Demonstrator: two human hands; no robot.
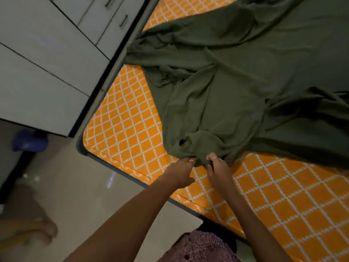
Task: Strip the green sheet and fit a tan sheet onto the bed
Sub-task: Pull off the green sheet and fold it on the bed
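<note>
Green sheet (236, 87) lies rumpled on the orange mattress (128, 129); left hand (184, 171) and right hand (219, 167) pinch its near edge, fingers curled.

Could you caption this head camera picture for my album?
Both hands, left hand and right hand, grip the green sheet bunched over the orange mattress.

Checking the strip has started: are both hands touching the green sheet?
Touching. The head view shows the left hand and right hand gripping the green sheet at its bunched near edge.
</note>
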